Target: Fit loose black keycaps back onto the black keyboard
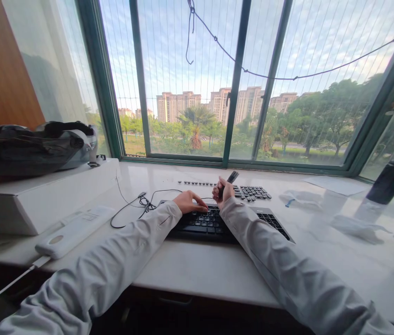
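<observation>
A black keyboard (197, 228) lies on the white sill-like counter, with some of its keycaps off on the right side. My left hand (189, 203) rests at its upper left part, fingers stretched onto the keys and apart. Above the keyboard's top edge, my right hand (223, 191) is closed around a slim black brush (233, 177), whose flared end points up and to the right. Loose black keycaps (254, 192) lie grouped behind the keyboard. A row of smaller keycaps (200, 183) stretches to their left. My right forearm hides part of the keyboard.
A black cable (144, 204) coils left of the keyboard. Farther left are a white power strip (74, 230) and a white box (43, 200) with a dark bag (36, 146) on it. Clear plastic bags (355, 228) and a black cylinder (390, 181) stand at right, before the window.
</observation>
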Available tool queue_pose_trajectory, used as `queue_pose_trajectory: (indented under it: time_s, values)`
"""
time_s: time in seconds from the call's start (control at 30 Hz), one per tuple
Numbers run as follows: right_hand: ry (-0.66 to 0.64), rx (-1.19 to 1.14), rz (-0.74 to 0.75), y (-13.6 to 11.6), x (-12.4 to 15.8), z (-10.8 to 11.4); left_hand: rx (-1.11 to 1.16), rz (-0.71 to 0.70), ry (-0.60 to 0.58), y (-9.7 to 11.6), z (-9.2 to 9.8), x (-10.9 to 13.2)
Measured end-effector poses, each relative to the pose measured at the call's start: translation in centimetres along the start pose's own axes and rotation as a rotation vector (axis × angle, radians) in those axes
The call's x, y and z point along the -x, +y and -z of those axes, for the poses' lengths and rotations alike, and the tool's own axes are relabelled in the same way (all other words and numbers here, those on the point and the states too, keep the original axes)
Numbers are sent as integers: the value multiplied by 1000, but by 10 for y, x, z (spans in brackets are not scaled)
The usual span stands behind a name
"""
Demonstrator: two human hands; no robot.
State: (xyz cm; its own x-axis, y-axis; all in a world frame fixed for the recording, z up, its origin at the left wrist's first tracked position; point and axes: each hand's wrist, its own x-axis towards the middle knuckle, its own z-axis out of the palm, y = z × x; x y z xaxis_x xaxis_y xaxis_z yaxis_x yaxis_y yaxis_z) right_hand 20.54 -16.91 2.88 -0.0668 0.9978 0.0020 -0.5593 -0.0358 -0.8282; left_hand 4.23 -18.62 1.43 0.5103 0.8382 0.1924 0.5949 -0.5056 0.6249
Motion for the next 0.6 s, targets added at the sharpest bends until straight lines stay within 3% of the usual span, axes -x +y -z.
queue_pose_trajectory:
  time_s: [0.6]
  values:
    - [89,56,-63,17,0,-2,1,5,-13,-3,-1,-5]
